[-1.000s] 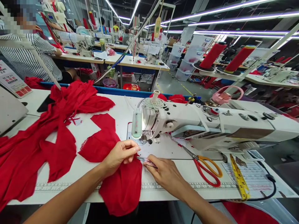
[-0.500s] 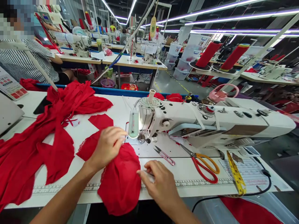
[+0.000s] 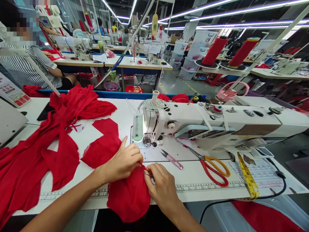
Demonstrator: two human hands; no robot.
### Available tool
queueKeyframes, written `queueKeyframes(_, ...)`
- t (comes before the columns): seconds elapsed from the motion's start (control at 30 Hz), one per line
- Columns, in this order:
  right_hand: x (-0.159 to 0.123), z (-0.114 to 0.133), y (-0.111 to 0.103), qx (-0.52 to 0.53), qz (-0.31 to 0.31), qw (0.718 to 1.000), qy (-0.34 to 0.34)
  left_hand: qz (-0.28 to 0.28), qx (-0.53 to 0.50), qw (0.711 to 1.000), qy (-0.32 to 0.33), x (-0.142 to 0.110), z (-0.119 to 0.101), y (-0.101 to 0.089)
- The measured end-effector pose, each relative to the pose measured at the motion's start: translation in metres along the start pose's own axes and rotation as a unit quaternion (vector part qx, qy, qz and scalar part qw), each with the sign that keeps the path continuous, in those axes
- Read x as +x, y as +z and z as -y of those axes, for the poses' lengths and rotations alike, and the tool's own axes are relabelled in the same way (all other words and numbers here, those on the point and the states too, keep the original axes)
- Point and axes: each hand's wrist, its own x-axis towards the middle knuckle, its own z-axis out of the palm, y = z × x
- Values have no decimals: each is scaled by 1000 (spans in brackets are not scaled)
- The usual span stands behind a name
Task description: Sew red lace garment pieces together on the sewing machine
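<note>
A red fabric piece with a lacy left edge hangs over the table's front edge. My left hand is closed on its upper edge, with the index finger pointing up toward the needle area. My right hand is closed around a thin pointed metal tool, mostly hidden by the fingers, its tip at the fabric's right edge. Another red piece lies flat beyond my left wrist. The sewing machine stands just behind my hands.
Pink-handled thread snips and orange-and-red-handled scissors lie right of my hands. A yellow tape measure hangs near the front edge. Heaped red fabric covers the left side. A person in a striped shirt sits beyond.
My left hand has moved right and down and closed on the fabric's upper edge. My right hand has come in against the right edge. The fabric piece has shifted slightly right.
</note>
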Motion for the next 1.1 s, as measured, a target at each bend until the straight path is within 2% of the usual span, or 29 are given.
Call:
queueKeyframes(0.17, 2, -1, 3, 8, -5, 1000, -2, -61, 78, 995, 21, -4, 0, 8)
queueKeyframes(0.23, 3, -2, 2, 21, 2, 1000, 7, -49, 63, 997, 11, -5, 2, 6)
queueKeyframes(0.33, 7, -4, -4, 29, 14, 999, 11, 2, 3, 1000, -19, -5, 7, -1)
queueKeyframes(0.4, 13, -8, -12, 37, 37, 999, 10, 20, -45, 998, -49, -4, 11, -5)
queueKeyframes(0.5, 27, -15, -25, 53, 105, 993, 17, 19, -100, 991, -86, -3, 17, -9)
queueKeyframes(0.63, 42, -20, -34, 59, 167, 984, 30, -1, -121, 988, -92, -5, 19, -6)
queueKeyframes(0.8, 48, -18, -26, 153, 149, 976, 44, -52, -116, 989, -72, -8, 18, 3)
queueKeyframes(0.93, 54, -16, -16, 207, 134, 968, 50, -62, -103, 991, -53, -7, 19, 7)
queueKeyframes(1.1, 60, -19, -8, 264, 138, 949, 102, -95, -75, 992, -18, -9, 15, 6)
